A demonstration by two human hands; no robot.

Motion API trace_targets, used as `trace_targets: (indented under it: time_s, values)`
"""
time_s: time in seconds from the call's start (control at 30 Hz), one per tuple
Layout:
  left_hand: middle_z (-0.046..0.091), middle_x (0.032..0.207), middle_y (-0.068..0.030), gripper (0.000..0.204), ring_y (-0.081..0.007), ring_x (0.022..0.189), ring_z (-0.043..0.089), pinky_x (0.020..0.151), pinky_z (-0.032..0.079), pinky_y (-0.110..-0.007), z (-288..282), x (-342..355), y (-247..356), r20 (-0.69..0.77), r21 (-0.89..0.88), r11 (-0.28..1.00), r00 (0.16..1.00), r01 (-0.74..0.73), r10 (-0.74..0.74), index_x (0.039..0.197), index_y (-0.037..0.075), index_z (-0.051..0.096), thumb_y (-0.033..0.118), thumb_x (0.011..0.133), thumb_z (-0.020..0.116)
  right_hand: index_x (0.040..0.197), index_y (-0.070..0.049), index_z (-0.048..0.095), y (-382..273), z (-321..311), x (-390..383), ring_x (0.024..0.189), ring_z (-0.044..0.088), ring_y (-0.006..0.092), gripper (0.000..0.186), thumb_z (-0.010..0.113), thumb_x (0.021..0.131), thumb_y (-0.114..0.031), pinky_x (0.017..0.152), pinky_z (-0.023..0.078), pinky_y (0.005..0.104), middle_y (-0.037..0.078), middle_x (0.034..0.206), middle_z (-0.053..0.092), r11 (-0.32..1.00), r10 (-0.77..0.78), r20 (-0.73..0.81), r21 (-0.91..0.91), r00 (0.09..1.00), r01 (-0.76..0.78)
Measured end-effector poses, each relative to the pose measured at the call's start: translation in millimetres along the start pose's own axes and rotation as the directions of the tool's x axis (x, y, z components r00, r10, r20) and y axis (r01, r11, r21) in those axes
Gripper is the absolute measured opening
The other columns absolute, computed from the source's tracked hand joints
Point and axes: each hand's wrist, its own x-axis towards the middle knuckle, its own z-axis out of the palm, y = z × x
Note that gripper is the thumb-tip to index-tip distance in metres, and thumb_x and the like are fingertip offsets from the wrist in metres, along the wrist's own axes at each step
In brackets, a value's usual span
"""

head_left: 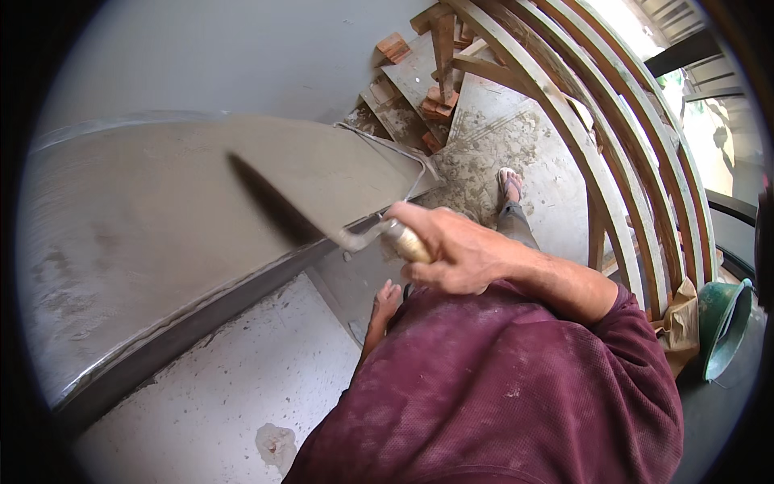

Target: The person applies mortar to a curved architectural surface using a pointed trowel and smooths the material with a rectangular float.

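Maroon shirt (500,379) nearest, we grip the trowel (278,203) in our right hand (463,250), over the grey slab (161,218) (contact unclear); our left hand (387,300) spreads loosely. We're apparently smoothing; another stroke calls for a flatter trowel.

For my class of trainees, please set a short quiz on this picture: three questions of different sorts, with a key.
1. Multiple choice: Which hand grips the dark, tapering metal trowel?
A) left
B) right
C) both

2. True or false: A rounded green container appears on the picture's right side.

3. Fill in: From the hand that grips it, the trowel points toward the picture's upper ____.

Key:
1. B; the right hand has its fingers wrapped around the handle.
2. True.
3. Left.
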Motion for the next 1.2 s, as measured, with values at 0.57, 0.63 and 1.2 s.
trace_targets:
  time_s: [0.57, 0.63, 1.2]
  values:
    - [0.055, 0.133, -0.0166, 0.068, -0.0202, 0.115, 0.056, 0.102, 0.042, -0.032, -14.0, 25.0, -174.5, 0.149, -0.142, 0.986, 0.983, -0.089, 0.110, 0.149, -0.005, 0.031, 0.036, 0.100, 0.056, 0.102, 0.001, 0.042, 83.4, 23.7, 19.6, 0.058, 0.059, 0.0220, 0.032, 0.062, 0.078, -0.004, 0.049, 0.051, 0.0383, 0.012, 0.074, 0.055, 0.866, 0.474, -0.039, 0.203, 0.880, -0.458]
    - [0.054, 0.135, -0.0176, 0.069, -0.0212, 0.118, 0.055, 0.104, 0.041, -0.032, -13.8, 32.3, -167.1, 0.175, -0.130, 0.988, 0.978, -0.088, 0.110, 0.149, -0.005, 0.031, 0.035, 0.099, 0.056, 0.102, 0.001, 0.040, 42.9, 24.7, 4.7, 0.068, 0.060, 0.0257, 0.033, 0.062, 0.077, -0.004, 0.061, 0.053, 0.0405, 0.013, 0.077, 0.055, 0.939, 0.344, -0.092, 0.033, 0.935, -0.342]
    - [0.049, 0.143, -0.0230, 0.070, -0.0258, 0.133, 0.048, 0.110, 0.036, -0.033, -8.0, -3.3, -57.4, -0.027, -0.223, 0.975, 1.000, 0.002, -0.008, 0.148, -0.007, 0.030, 0.034, 0.098, 0.058, 0.098, -0.003, 0.045, 129.5, 10.6, 15.6, 0.047, 0.054, 0.0153, 0.026, 0.063, 0.080, -0.005, 0.040, 0.045, 0.0326, 0.005, 0.063, 0.051, 0.733, 0.616, 0.018, 0.353, 0.788, -0.581]
